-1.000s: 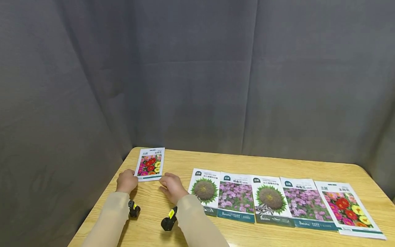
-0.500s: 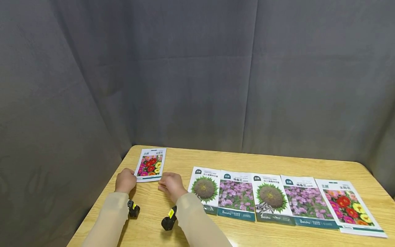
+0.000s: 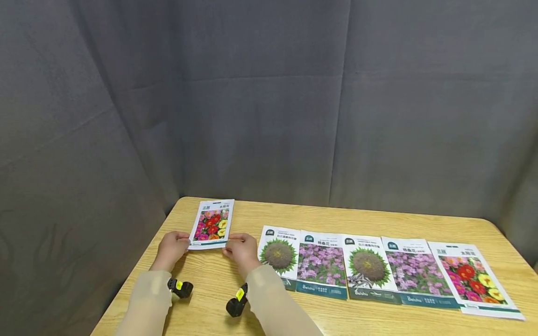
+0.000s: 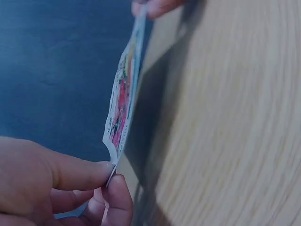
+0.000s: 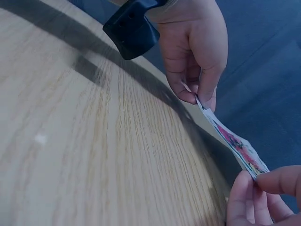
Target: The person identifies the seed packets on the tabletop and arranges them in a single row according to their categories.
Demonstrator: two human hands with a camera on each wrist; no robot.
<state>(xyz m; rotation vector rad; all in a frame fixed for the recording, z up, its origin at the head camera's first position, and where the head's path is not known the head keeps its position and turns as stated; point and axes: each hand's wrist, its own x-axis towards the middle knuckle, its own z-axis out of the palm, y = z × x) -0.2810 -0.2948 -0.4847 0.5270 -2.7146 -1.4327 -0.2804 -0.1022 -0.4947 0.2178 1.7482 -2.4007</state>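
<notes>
A white seed packet [image 3: 212,225] with a photo of red, pink and yellow flowers is held up by its lower corners, over the table's far left. My left hand [image 3: 171,247] pinches its lower left corner between thumb and fingers, as the left wrist view shows with the packet [image 4: 123,94] nearly edge-on. At the lower right corner, my right hand [image 3: 244,252] pinches it the same way. The packet [image 5: 239,147] bends slightly between both hands in the right wrist view, and its shadow falls on the wood below.
To the right lies a row of several seed packets: sunflower [image 3: 279,256], pink flowers [image 3: 321,263], then repeats, ending with a red-and-yellow flower packet [image 3: 475,280]. They sit on the wooden table [image 3: 336,322]. Grey curtain [image 3: 260,116] hangs behind and at the left.
The flower packet has shifted a little to the right, with both hands moving along with it. The row of packets on the right stays put.
</notes>
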